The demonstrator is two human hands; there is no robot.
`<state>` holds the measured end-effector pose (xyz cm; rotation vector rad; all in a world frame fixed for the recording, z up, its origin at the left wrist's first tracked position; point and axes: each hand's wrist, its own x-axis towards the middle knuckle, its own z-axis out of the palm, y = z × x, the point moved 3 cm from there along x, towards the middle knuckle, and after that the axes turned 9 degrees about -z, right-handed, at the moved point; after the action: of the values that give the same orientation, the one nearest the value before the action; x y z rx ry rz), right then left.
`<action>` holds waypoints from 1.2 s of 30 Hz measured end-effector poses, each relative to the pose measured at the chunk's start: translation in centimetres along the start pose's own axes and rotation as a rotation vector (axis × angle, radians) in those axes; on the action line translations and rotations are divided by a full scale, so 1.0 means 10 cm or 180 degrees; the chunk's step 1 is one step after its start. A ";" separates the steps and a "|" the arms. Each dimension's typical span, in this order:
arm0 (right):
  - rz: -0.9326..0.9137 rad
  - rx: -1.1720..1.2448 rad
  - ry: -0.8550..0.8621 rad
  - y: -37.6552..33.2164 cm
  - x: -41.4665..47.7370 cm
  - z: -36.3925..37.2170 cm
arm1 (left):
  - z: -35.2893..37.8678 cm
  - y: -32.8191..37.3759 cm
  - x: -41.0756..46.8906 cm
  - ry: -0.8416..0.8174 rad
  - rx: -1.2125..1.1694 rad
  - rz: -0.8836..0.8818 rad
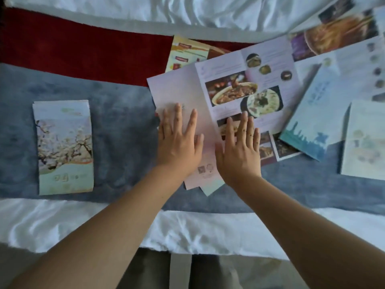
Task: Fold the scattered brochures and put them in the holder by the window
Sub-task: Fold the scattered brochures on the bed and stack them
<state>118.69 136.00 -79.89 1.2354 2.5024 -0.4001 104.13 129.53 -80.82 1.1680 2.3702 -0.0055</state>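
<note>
Far left first: one blossom-cover brochure [64, 147] folded shut, lying flat on the blue runner [125, 122], well apart from the pile, so counting that as one fold done but not put away. Can't spot the holder or a window anywhere in view, so nothing delivered as far as visible. Middle now: left hand [177, 140] spread flat, fingers straight and apart, pressing the plain pink panel of the open food brochure [229, 84], gripping nothing. Just beside it, right hand [239, 151], same deal, flat and splayed on the food-photo panel just right of the crease, no pinch, no curl. Reads like smoothing or lining up before a fold, so probably mid-step on brochure number two. Peeking out behind its top edge: a yellow brochure [187, 53], partly covered. Further right: a blue skyline brochure [312, 113] lying over the food one's right side, maybe closed, hard to say for sure. Then a pale one [366, 140] at the frame edge, and up top right a big open spread [337, 32] with a noodle-bowl photo, plainly unfolded. Rough guess: early days, most of the folding and all of the carrying left to do.
</note>
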 end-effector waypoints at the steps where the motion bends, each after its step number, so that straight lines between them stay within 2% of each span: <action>1: 0.0087 0.0027 0.0002 0.11 0.00 0.00 | 0.01 0.13 0.04 -0.0017 -0.0025 0.0004; 5: 0.0306 0.0176 0.0030 0.56 0.01 -0.01 | 0.07 0.60 0.20 -0.0093 0.0010 0.0018; 10: 0.0043 0.0376 0.0147 0.74 -0.05 0.09 | 0.17 0.74 0.34 0.0074 0.0313 -0.0268; 17: -0.0144 0.0637 0.0234 0.51 -0.20 0.25 | 0.20 0.40 0.29 0.0322 0.0212 -0.0453; 28: -0.0994 0.0450 0.0003 -0.07 -0.51 0.37 | 0.19 -0.61 -0.06 0.0341 0.0529 -0.0377; 30: -0.0889 0.0364 0.0050 -0.02 -0.51 0.34 | 0.18 -0.75 -0.11 0.0356 0.0603 -0.0256; 36: 0.0213 0.0148 0.0266 0.67 -0.39 0.25 | 0.21 -0.88 -0.11 0.0459 0.0616 -0.0101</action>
<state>126.71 136.13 -81.29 1.3769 2.5261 -0.4002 99.02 122.65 -84.01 1.2570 2.5613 -0.1704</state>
